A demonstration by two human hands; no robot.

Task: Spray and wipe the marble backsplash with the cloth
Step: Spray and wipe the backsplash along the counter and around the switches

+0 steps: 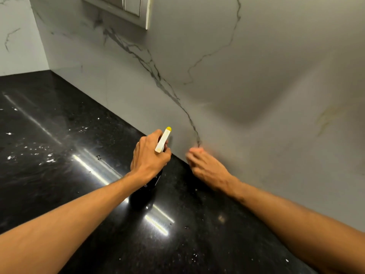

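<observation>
Bottle [146,191] in left hand [149,157]; right hand [207,168] blurred, perhaps touching backsplash [256,76].

A single head-worn view looks forward and down across the black table [59,135], facing the marble backsplash [256,56] at close range. The wall fills the frame from 11 to 3 o'clock; its seam with the table slants from 10 down to 4 o'clock, bowed by the wide lens. Both forearms enter from 7 and 5 o'clock. The left hand [150,155], round a spray bottle [162,141], and the blurred right hand [207,167] lie just below centre. A switch plate [126,8] is cropped at 12.
</observation>
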